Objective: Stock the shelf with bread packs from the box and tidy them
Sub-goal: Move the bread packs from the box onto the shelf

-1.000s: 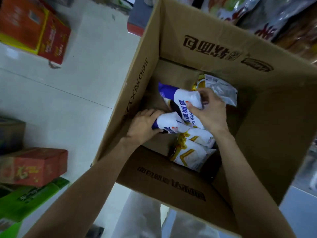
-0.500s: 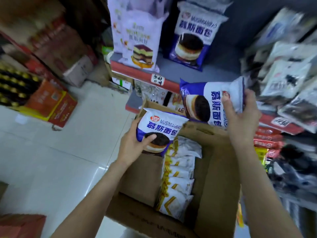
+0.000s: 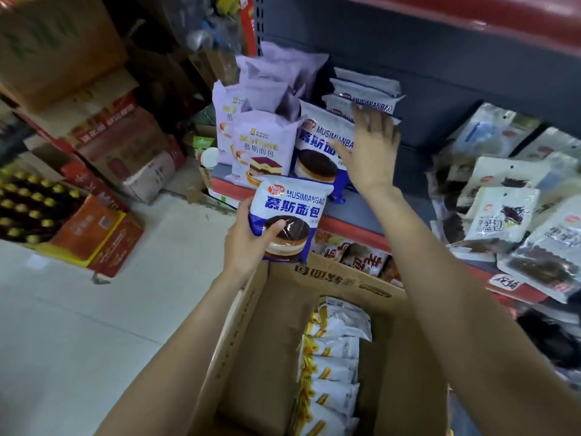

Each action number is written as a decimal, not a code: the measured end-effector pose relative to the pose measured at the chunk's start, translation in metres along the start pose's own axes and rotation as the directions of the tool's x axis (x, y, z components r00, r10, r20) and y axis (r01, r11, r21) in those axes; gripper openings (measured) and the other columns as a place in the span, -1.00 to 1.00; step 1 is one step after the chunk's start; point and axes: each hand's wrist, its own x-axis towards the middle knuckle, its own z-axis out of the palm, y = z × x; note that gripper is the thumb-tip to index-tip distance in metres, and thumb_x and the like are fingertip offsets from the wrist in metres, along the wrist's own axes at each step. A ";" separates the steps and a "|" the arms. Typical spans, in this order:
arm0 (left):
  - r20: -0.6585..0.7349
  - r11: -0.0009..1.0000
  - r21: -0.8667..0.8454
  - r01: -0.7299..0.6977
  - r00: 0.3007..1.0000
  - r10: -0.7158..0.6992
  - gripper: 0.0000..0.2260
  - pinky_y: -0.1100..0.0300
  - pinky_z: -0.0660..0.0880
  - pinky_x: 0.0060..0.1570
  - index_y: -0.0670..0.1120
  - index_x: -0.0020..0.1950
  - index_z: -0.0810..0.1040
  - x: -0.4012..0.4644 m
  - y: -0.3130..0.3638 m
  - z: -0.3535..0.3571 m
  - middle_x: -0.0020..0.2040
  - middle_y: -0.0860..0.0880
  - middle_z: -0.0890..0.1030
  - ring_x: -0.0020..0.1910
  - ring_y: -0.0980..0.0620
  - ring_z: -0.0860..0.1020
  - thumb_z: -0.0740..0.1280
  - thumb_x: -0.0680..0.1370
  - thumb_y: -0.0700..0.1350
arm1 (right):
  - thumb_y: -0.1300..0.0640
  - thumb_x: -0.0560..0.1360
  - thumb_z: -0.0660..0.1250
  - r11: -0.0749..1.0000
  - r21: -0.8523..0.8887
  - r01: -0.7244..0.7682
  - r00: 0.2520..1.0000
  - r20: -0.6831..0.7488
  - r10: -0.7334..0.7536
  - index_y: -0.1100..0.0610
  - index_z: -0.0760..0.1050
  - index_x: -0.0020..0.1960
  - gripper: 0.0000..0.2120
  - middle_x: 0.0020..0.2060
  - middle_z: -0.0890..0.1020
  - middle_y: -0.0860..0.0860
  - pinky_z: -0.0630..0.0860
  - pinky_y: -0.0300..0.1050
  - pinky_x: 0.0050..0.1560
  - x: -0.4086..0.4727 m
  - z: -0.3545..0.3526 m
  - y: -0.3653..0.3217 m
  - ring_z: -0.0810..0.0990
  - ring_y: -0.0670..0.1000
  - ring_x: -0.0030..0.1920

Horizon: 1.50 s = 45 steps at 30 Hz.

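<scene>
Upright, the blue-and-white bread pack [image 3: 287, 217] sits in the left hand [image 3: 248, 243].

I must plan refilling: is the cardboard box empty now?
Not empty. The cardboard box holds a row of white and yellow packs along its right side.

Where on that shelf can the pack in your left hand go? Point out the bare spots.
Bare grey shelf lies right of the standing blue-and-white packs, up to the pile of dark snack bags. A strip along the red shelf edge is free too. Left is crowded with lilac mousse packs. The left hand holds the held pack.
</scene>
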 end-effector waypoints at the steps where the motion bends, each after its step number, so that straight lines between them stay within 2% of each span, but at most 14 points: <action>1: 0.003 1.000 0.006 -0.005 1.000 0.005 -0.43 0.08 0.54 0.10 0.02 0.36 0.33 0.004 0.003 0.000 0.19 0.08 0.57 0.12 0.11 0.56 0.46 0.43 0.06 | -0.11 0.49 0.29 0.999 0.044 -0.020 0.997 -0.075 0.023 0.06 0.23 0.46 -0.40 0.39 0.34 0.13 0.28 0.15 0.29 -0.012 0.000 0.007 0.30 0.21 0.36; 5: 0.038 1.000 -0.001 -0.019 0.999 0.019 -0.44 0.06 0.55 0.10 0.03 0.34 0.34 0.011 0.005 0.004 0.21 0.05 0.57 0.12 0.11 0.55 0.46 0.42 0.11 | 0.02 0.52 0.26 0.927 0.375 -0.033 0.972 -0.204 0.117 0.14 0.37 0.36 -0.56 0.32 0.40 0.15 0.28 -0.02 0.29 -0.079 0.001 0.021 0.37 0.17 0.30; 8: 0.083 0.999 -0.033 -0.019 0.996 0.021 -0.39 -0.01 0.53 0.14 0.09 0.32 0.34 0.012 0.009 0.010 0.20 0.10 0.57 0.15 0.13 0.54 0.42 0.35 0.23 | -0.02 0.53 0.30 0.745 0.642 -0.180 0.980 0.054 0.190 0.04 0.28 0.41 -0.50 0.35 0.37 0.02 0.33 -0.10 0.29 -0.127 -0.003 0.018 0.37 -0.01 0.32; 11: 0.182 0.992 -0.106 -0.065 0.980 0.084 -0.42 -0.04 0.50 0.20 0.04 0.32 0.37 0.020 0.027 0.022 0.18 0.11 0.59 0.18 0.15 0.54 0.44 0.37 0.17 | -0.09 0.36 0.43 0.463 0.787 -0.408 0.910 0.393 0.134 -0.13 -0.06 0.51 -0.10 0.34 0.39 -0.05 0.45 -0.13 0.20 -0.148 -0.005 0.015 0.44 -0.10 0.28; 14: 0.261 0.985 -0.094 -0.145 0.951 0.165 -0.50 0.05 0.48 0.23 0.01 0.36 0.36 0.036 0.056 0.038 0.19 0.12 0.56 0.19 0.19 0.52 0.44 0.47 0.01 | 0.12 0.38 0.48 0.326 0.862 -0.388 0.921 0.371 0.117 -0.10 -0.09 0.51 -0.06 0.22 0.53 -0.06 0.50 -0.21 0.20 -0.134 0.002 0.024 0.52 -0.13 0.23; 18: 0.244 0.903 0.238 -0.357 0.922 0.300 -0.45 0.16 0.41 0.23 -0.05 0.46 0.29 0.056 0.078 0.053 0.34 0.00 0.45 0.26 0.07 0.46 0.34 0.53 0.09 | 0.24 0.42 0.45 0.503 0.801 -0.325 0.939 0.212 0.270 0.07 0.08 0.47 -0.23 0.23 0.52 -0.05 0.44 -0.22 0.22 -0.097 0.018 0.038 0.49 -0.07 0.25; 20: 0.202 0.874 0.340 -0.348 0.935 0.293 -0.44 0.13 0.39 0.21 -0.07 0.48 0.27 0.057 0.071 0.054 0.38 -0.08 0.41 0.26 -0.02 0.44 0.33 0.54 0.07 | 0.23 0.44 0.42 0.571 0.735 -0.367 0.929 0.259 0.264 0.13 0.11 0.45 -0.30 0.20 0.53 -0.04 0.38 -0.27 0.14 -0.087 0.026 0.042 0.49 -0.03 0.24; 24: 0.205 0.900 0.297 -0.319 0.942 0.267 -0.50 0.03 0.43 0.24 -0.02 0.48 0.27 0.046 0.054 0.046 0.41 -0.04 0.39 0.33 -0.01 0.42 0.28 0.58 0.04 | 0.19 0.49 0.38 0.630 0.676 -0.384 0.917 0.357 0.176 0.12 0.12 0.43 -0.37 0.23 0.53 0.03 0.37 -0.24 0.12 -0.086 0.030 0.045 0.49 -0.02 0.20; 27: 0.201 0.924 0.255 -0.284 0.951 0.237 -0.54 0.12 0.48 0.16 -0.01 0.48 0.26 0.042 0.055 0.044 0.36 0.02 0.46 0.19 0.11 0.50 0.24 0.60 0.03 | 0.13 0.54 0.31 0.628 0.665 -0.404 0.908 0.376 0.186 0.07 0.11 0.45 -0.43 0.23 0.53 0.01 0.36 -0.22 0.05 -0.090 0.026 0.042 0.46 -0.07 0.07; 30: 0.188 0.939 0.225 -0.261 0.957 0.221 -0.55 0.18 0.48 0.09 0.00 0.48 0.26 0.041 0.058 0.044 0.32 0.04 0.48 0.05 0.20 0.51 0.25 0.60 -0.02 | 0.08 0.57 0.24 0.622 0.668 -0.410 0.905 0.385 0.183 0.04 0.10 0.46 -0.47 0.27 0.51 -0.01 0.35 -0.19 0.09 -0.088 0.026 0.038 0.48 -0.02 0.17; 34: 0.163 0.960 0.146 -0.238 0.963 0.214 -0.56 0.29 0.47 0.02 0.02 0.46 0.27 0.035 0.055 0.043 0.28 0.13 0.46 0.09 0.17 0.51 0.27 0.59 -0.06 | 0.09 0.57 0.25 0.588 0.685 -0.430 0.890 0.430 0.151 0.05 0.10 0.48 -0.45 0.33 0.45 -0.01 0.33 -0.20 0.18 -0.084 0.026 0.029 0.42 0.00 0.31; 38: 0.118 0.975 0.120 -0.187 0.978 0.173 -0.55 0.34 0.42 0.07 0.02 0.46 0.27 0.024 0.049 0.039 0.28 0.17 0.41 0.12 0.23 0.48 0.28 0.58 -0.10 | 0.09 0.52 0.33 0.514 0.735 -0.442 0.897 0.344 0.279 0.05 0.00 0.53 -0.28 0.44 0.29 0.03 0.29 -0.11 0.36 -0.103 0.023 0.027 0.29 0.00 0.42; 42: -0.021 0.964 0.133 -0.228 0.972 0.233 -0.70 0.50 0.38 -0.04 0.00 0.32 0.44 -0.002 0.037 0.037 0.16 0.11 0.58 0.04 0.29 0.50 0.27 0.58 -0.08 | 0.14 0.54 0.31 0.559 0.744 -0.367 0.919 0.194 0.345 0.04 0.20 0.46 -0.46 0.40 0.36 -0.01 0.29 -0.19 0.36 -0.164 0.008 0.030 0.32 -0.06 0.39; 45: -0.111 0.959 0.135 -0.249 0.958 0.264 -0.81 0.25 0.49 -0.08 0.04 0.14 0.54 -0.029 0.020 0.041 -0.04 0.12 0.64 -0.09 0.21 0.56 0.25 0.57 0.00 | 0.16 0.55 0.29 0.622 0.717 -0.315 0.941 0.147 0.306 0.07 0.37 0.35 -0.62 0.24 0.51 -0.07 0.35 -0.44 0.20 -0.219 0.004 0.041 0.48 -0.15 0.19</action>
